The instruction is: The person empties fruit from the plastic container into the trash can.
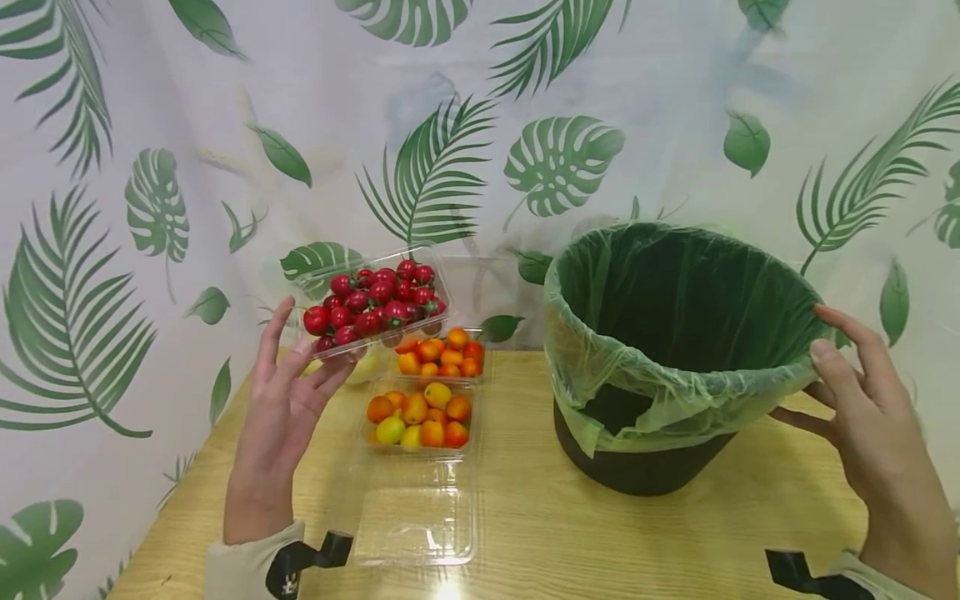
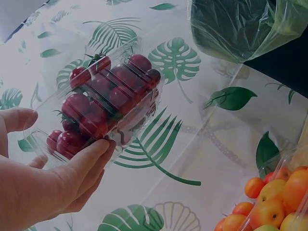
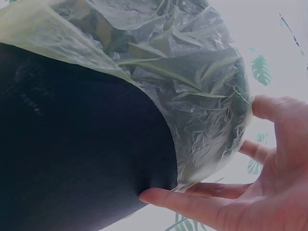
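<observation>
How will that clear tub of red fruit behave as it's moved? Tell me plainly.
The clear tub looks thin-walled, so it may flex under the left hand's grip. Its glossy plastic might be slippery. The round red fruit would probably roll toward the lower side if tilted further.

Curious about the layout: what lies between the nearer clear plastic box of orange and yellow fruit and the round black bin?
Only bare, pale wooden tabletop lies between the fruit box and the bin, as the head view shows.
</observation>
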The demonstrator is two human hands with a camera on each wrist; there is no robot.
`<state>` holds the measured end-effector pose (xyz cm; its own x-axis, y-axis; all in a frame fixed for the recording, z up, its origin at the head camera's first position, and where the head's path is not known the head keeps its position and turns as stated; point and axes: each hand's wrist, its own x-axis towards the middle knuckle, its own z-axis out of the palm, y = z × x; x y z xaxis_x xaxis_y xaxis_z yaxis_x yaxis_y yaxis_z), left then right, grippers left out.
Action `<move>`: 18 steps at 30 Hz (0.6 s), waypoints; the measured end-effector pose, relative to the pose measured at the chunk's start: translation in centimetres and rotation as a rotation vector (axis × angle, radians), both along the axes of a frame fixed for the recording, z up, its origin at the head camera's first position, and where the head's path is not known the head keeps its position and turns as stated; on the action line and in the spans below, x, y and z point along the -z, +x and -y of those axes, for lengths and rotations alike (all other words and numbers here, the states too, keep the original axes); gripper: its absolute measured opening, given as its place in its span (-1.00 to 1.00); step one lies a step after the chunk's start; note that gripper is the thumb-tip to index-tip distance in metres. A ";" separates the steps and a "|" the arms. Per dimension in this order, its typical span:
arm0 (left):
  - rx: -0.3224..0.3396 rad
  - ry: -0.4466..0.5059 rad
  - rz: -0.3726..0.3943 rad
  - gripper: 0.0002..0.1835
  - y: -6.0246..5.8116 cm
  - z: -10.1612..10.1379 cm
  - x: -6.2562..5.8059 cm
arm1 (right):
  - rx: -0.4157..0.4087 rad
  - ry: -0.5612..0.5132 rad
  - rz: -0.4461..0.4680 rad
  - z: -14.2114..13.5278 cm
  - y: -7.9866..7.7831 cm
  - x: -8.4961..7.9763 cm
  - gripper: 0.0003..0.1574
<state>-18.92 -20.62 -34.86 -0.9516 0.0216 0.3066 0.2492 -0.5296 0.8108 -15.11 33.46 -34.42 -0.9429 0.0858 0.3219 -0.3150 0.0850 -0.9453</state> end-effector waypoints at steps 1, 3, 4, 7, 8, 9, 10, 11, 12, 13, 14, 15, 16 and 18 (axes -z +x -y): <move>0.004 0.005 0.000 -0.38 0.0 -0.1 -0.1 | 0.002 -0.001 -0.002 0.0 0.0 0.0 -0.35; 0.013 0.013 -0.004 -0.37 0.1 -0.4 -0.2 | 0.003 0.001 -0.006 -0.1 0.0 -0.1 -0.35; 0.015 0.016 -0.004 -0.38 0.1 -0.5 -0.2 | 0.001 -0.005 -0.007 -0.1 0.0 -0.2 -0.35; 0.020 0.014 0.000 -0.37 0.3 -0.9 -0.4 | 0.000 -0.007 -0.004 -0.1 0.0 -0.2 -0.35; 0.023 0.014 0.003 -0.37 0.3 -1.0 -0.5 | -0.001 -0.003 0.001 -0.1 0.0 -0.2 -0.35; 0.024 0.011 0.008 -0.37 0.4 -1.1 -0.5 | 0.001 -0.003 0.005 -0.1 0.0 -0.2 -0.35; 0.023 0.002 0.012 -0.38 0.5 -1.2 -0.6 | 0.004 0.002 0.011 -0.1 0.0 -0.2 -0.35; 0.024 -0.008 0.017 -0.37 0.6 -1.3 -0.6 | 0.008 0.012 0.018 0.0 0.0 -0.2 -0.35; 0.024 -0.019 0.022 -0.37 0.7 -1.4 -0.7 | 0.011 0.023 0.024 0.1 0.0 -0.2 -0.35; 0.029 -0.029 0.024 -0.37 0.7 -1.4 -0.7 | 0.014 0.029 0.029 0.1 -0.1 -0.3 -0.35; 0.034 -0.038 0.023 -0.37 0.8 -1.5 -0.8 | 0.016 0.034 0.036 0.2 -0.1 -0.2 -0.35; 0.040 -0.049 0.022 -0.36 0.9 -1.6 -0.8 | 0.019 0.039 0.040 0.2 -0.1 -0.2 -0.35; 0.047 -0.060 0.019 -0.35 0.9 -1.7 -0.9 | 0.020 0.043 0.041 0.2 -0.1 -0.2 -0.35; 0.062 -0.075 0.009 -0.35 1.0 -1.8 -1.1 | 0.021 0.034 0.035 0.2 0.0 -0.1 -0.35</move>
